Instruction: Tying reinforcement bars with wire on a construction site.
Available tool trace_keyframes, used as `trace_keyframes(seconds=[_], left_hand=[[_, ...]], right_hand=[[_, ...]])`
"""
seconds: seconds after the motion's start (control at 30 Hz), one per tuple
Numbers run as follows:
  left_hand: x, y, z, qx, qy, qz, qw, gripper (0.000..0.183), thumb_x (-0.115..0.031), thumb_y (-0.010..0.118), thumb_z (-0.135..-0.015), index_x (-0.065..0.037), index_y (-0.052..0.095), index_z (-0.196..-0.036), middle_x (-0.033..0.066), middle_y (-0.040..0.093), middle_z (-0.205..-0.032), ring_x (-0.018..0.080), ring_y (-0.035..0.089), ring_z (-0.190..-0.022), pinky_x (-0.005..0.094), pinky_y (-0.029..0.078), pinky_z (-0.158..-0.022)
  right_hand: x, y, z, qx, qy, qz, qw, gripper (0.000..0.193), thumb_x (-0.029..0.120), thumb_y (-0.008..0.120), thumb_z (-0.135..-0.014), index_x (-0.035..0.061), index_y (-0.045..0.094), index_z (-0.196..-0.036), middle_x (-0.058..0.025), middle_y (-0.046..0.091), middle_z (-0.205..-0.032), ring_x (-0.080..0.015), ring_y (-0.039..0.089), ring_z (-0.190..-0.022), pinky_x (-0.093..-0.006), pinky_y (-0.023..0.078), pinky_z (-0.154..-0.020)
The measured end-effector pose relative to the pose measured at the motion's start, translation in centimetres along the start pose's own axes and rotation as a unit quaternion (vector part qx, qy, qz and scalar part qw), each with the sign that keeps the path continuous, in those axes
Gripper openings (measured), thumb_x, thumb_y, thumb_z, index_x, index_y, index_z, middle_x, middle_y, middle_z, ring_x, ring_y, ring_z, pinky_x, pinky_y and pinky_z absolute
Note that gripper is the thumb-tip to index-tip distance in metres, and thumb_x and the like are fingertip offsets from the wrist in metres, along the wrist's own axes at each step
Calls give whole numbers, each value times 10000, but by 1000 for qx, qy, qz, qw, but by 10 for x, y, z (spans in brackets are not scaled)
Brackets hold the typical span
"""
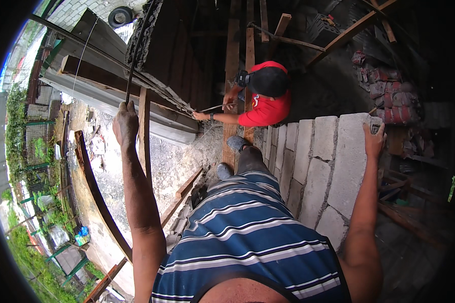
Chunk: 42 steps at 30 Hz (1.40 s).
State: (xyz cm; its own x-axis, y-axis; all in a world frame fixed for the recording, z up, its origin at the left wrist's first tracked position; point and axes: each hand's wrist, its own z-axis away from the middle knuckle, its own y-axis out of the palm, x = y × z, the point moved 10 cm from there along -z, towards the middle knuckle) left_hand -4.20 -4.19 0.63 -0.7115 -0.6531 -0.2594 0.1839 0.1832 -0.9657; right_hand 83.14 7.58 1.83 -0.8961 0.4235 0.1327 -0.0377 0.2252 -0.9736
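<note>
Nearest is the wearer's own blue, white & black striped sleeveless top (237, 222). R hand (374, 140): fingers bent at the upper edge of the rough grey concrete-block wall (350, 151); can't tell whether it grips the block or just leans there. L hand (125, 123): fingers wrapped round the lower end of a long, thin, dark rod (131, 78), prob. metal, which runs up from the fist to the top of view, passing the broken edge of a dark concrete slab. For a good hold, I'd want a firm L grip, wrist in line w/ the rod, and R palm flat on solid block, not on a loose corner. Below, grey shoes (224, 170) stand at long brown timber planks (230, 132); weight best centred, no overreaching L. Beyond, a co-worker in a red shirt (268, 108) & black cap has both hands at a thin pale rod (215, 107), one end near a bundle of long bars (179, 105); worth agreeing any shift aloud first, as the dark rod's far end could swing. Farther: red-and-white sacks (393, 101) stacked R, black tyre (120, 17) upper L.
</note>
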Motion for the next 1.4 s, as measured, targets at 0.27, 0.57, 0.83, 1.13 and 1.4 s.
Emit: trace_keyframes(seconds=[0.27,0.57,0.83,1.13,1.4], left_hand=[[0,1,-1,-1,3,0,1000,414,-406,430,-1032,-45,631,-1053,292,683,-950,485,643,-946,560,476,-804],[-1,0,-1,-8,9,-4,1000,419,-408,428,-1033,-46,639,-1042,293,686,-933,492,647,-919,562,480,-784],[-5,-4,2,-8,1,-10,1000,419,-408,433,-1030,-45,641,-1048,295,685,-945,491,646,-931,557,484,-787],[-4,-4,3,-8,1,1,1000,405,-400,443,-1029,-47,642,-1045,285,688,-943,486,647,-929,546,486,-785],[-1,-2,1,-9,2,-2,1000,410,-404,444,-1027,-48,646,-1040,285,686,-933,481,648,-924,547,483,-782]], right_hand=[[-2,1,0,-1,8,-1,1000,1004,646,685,-776,93,341,-1540,-350,405,-1456,-472,411,-1353,-492,345,-1116],[-2,1,0,-7,-1,2,1000,1008,662,676,-777,77,352,-1531,-340,424,-1441,-472,424,-1338,-498,352,-1107],[0,-2,1,-14,-6,17,1000,996,665,666,-782,76,364,-1526,-333,443,-1430,-467,452,-1316,-498,378,-1084],[0,-1,0,-12,-2,6,1000,1004,659,684,-774,73,368,-1525,-326,438,-1431,-460,437,-1327,-489,363,-1096],[2,-2,0,-11,-3,10,1000,1007,667,680,-774,70,369,-1522,-319,449,-1421,-453,451,-1317,-491,370,-1089]])
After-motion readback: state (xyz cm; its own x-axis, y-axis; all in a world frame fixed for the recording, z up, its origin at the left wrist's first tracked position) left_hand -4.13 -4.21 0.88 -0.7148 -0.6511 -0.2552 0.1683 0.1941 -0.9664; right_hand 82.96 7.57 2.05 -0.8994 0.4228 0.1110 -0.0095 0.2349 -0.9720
